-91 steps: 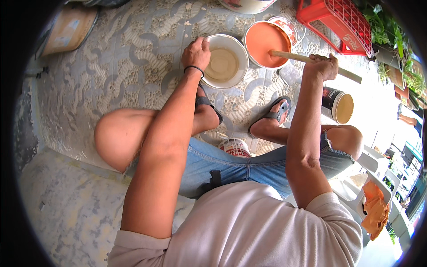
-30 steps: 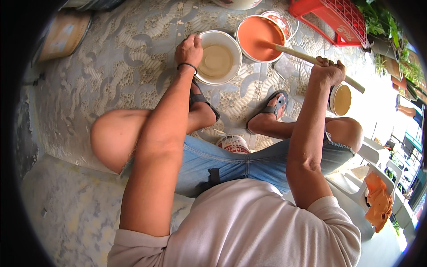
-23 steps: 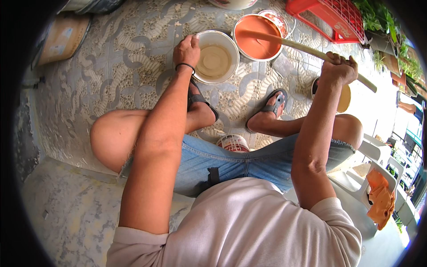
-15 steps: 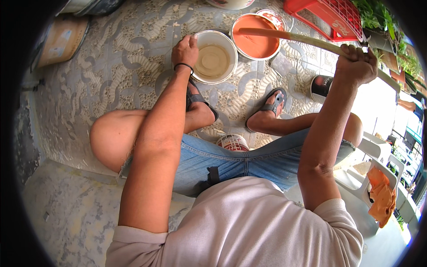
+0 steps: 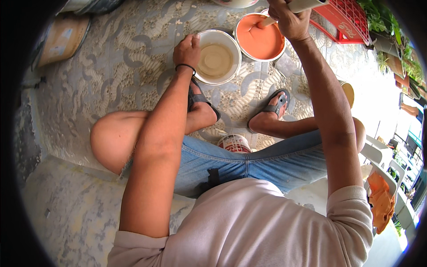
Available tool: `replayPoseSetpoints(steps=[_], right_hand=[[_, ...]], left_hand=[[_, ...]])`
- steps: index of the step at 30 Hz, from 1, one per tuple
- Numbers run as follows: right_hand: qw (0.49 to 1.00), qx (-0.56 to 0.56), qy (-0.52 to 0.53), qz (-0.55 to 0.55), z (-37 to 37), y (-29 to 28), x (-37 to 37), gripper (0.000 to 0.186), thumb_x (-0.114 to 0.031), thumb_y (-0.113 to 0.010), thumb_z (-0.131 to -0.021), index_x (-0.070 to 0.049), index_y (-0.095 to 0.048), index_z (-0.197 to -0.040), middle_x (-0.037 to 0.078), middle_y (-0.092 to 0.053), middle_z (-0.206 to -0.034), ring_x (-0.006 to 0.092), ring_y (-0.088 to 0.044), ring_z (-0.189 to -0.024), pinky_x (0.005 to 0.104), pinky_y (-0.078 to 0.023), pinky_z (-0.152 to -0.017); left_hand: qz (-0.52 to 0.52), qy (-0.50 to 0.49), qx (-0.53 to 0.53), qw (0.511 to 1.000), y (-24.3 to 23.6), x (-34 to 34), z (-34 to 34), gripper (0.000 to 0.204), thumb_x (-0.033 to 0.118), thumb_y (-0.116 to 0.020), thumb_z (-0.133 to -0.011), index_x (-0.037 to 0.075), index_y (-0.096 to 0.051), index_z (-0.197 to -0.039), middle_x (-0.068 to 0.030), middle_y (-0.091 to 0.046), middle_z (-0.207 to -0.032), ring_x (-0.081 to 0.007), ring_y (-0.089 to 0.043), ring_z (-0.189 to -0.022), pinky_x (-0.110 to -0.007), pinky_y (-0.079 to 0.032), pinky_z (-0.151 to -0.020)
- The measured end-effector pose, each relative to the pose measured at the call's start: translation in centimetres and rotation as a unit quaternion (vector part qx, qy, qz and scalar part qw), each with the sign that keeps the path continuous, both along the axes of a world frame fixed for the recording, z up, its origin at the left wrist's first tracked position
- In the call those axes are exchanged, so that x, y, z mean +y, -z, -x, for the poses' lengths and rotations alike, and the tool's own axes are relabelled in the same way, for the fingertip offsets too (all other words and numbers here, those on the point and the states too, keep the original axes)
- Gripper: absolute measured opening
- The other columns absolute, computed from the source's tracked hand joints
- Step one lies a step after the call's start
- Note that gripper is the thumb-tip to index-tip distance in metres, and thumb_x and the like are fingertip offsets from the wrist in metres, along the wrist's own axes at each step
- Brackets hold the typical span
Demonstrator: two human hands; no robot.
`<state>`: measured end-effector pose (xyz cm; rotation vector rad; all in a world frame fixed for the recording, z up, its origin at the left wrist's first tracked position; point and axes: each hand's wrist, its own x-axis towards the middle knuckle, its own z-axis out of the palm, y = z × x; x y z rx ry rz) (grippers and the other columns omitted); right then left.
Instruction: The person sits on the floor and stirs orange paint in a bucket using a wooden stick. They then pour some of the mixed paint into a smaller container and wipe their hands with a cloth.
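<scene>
Right hand [image 5: 291, 22] grips a stick [image 5: 306, 5], apparently dipped in orange paint [image 5: 260, 42].

Downward head-worn fisheye view

Smooth, glossy orange paint [image 5: 260, 43]; matt wooden stick [image 5: 307, 4]; smooth white plastic bucket [image 5: 218, 37]; hard red plastic crate [image 5: 332, 18]; rough, pebbly floor [image 5: 133, 66]; matt cloth shirt [image 5: 258, 222]; worn denim shorts [image 5: 275, 160].

A wooden stick [image 5: 267, 21] slants into orange paint [image 5: 255, 42] in a white-rimmed bucket [image 5: 262, 60]. Just beside it, a white tub [image 5: 225, 40] stands upright, beige inside
</scene>
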<state>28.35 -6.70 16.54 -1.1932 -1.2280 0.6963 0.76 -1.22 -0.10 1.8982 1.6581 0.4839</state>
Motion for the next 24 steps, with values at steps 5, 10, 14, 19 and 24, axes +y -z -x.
replayPoseSetpoints(steps=[5,10,14,19,24], right_hand=[[0.975,0.127,0.173,0.061,-4.2,1.9,-0.9,0.027,-0.008,-0.062,-0.092,-0.009,-0.049,-0.068,-0.001,-0.043,-0.058,0.0119,-0.043,-0.047,0.0306,-0.037,-0.046],[0.898,0.241,0.369,-0.004,-4.3,2.5,-6.3,0.023,-0.002,-0.06,-0.09,-0.002,-0.053,-0.068,0.007,-0.046,-0.049,0.0186,-0.047,-0.039,0.0334,-0.039,-0.04],[0.774,0.427,0.463,-0.061,-4.4,5.4,-7.8,0.017,-0.01,-0.056,-0.091,0.0,-0.051,-0.079,0.007,-0.042,-0.047,0.0224,-0.044,-0.037,0.039,-0.038,-0.039],[0.75,0.444,0.484,-0.076,-7.0,5.1,-10.5,0.014,-0.016,-0.054,-0.089,-0.004,-0.048,-0.095,0.003,-0.035,-0.057,0.0198,-0.034,-0.044,0.0385,-0.037,-0.045],[0.763,0.444,0.461,-0.092,-7.3,1.8,-11.4,0.007,-0.012,-0.047,-0.089,-0.008,-0.042,-0.092,0.002,-0.031,-0.062,0.0181,-0.031,-0.048,0.038,-0.037,-0.05]], left_hand=[[0.003,-0.002,0.013,1.0,0.0,0.0,0.1,0.038,0.047,-0.054,-0.1,0.019,-0.07,-0.119,-0.016,-0.074,-0.113,-0.041,-0.068,-0.106,-0.05,-0.055,-0.089],[0.005,-0.018,0.013,1.0,-0.1,-0.2,0.2,0.037,0.045,-0.054,-0.1,0.019,-0.07,-0.121,-0.0164,-0.074,-0.114,-0.0412,-0.068,-0.108,-0.05,-0.054,-0.09],[0.024,-0.014,0.016,0.999,-0.5,-0.1,-0.3,0.038,0.046,-0.054,-0.1,0.019,-0.07,-0.121,-0.0168,-0.073,-0.115,-0.0411,-0.068,-0.109,-0.05,-0.054,-0.091],[0.024,-0.001,0.009,1.0,-0.7,0.0,-0.4,0.04,0.048,-0.053,-0.1,0.019,-0.071,-0.122,-0.0169,-0.073,-0.116,-0.0412,-0.068,-0.109,-0.05,-0.054,-0.092],[0.018,-0.013,0.016,1.0,-0.2,0.0,0.3,0.04,0.047,-0.054,-0.1,0.018,-0.07,-0.122,-0.0166,-0.074,-0.115,-0.041,-0.068,-0.109,-0.05,-0.054,-0.092]])
